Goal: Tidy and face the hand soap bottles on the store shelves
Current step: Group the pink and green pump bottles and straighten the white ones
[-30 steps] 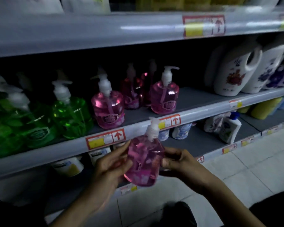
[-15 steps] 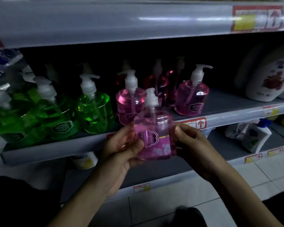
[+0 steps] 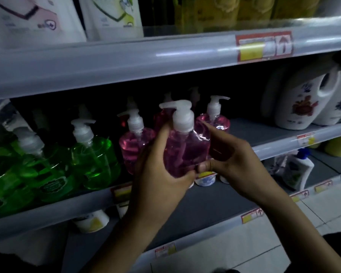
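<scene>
— Where was the bottle [image 3: 187, 148]?
— Off the shelf [image 3: 47, 210], upright before the pink row [image 3: 135, 143]. The left hand [image 3: 159, 174] and right hand [image 3: 232, 158] both gripped it.
— How far along?
— The green row [image 3: 96, 160] looked faced; this one wasn't yet set back.

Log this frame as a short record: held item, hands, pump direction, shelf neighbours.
held item: pink soap bottle, upright, in front of the middle shelf
left hand: grips its left side and base
right hand: grips its right side
pump: white nozzle points to image left
neighbours: green bottles left, pink bottles behind, white floral jugs right
</scene>
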Tool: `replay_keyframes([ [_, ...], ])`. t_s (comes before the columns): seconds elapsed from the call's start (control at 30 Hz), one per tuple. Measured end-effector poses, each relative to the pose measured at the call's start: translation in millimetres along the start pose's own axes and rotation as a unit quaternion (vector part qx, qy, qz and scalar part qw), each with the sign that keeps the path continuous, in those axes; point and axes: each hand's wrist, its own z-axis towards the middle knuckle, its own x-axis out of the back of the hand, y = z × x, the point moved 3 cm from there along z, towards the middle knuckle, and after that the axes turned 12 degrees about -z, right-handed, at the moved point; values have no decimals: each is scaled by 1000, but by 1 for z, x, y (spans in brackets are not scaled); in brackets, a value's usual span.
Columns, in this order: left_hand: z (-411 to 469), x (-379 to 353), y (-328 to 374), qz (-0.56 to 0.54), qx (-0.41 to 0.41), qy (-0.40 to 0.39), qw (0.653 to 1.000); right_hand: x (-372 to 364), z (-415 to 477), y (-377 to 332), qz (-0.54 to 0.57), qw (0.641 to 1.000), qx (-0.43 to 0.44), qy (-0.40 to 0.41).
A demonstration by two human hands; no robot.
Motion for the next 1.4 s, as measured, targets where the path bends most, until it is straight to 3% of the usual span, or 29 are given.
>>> replay_keyframes([
  [0.17,23,-15,4,224,-115,102,962,17,20,9,-114,989,38,92],
  [0.27,27,-20,-3,260,-113,125,951,18,26,17,-317,933,67,158],
  [0.37,29,-22,-15,278,-98,122,948,16,33,26,-382,905,57,180],
  [0.53,30,-29,-27,304,-82,78,946,22,38,41,-324,935,51,132],
  [0.77,26,-35,-33,315,-38,38,948,29,37,55,-373,917,68,123],
  [0.9,37,-34,-30,346,-3,38,938,34,37,53,-264,955,-7,134],
  [1.17,43,-32,-35,407,16,6,913,34,32,68,-104,983,-54,140],
  [1.4,34,-28,-40,427,6,-4,904,29,26,66,-143,976,-89,140],
])
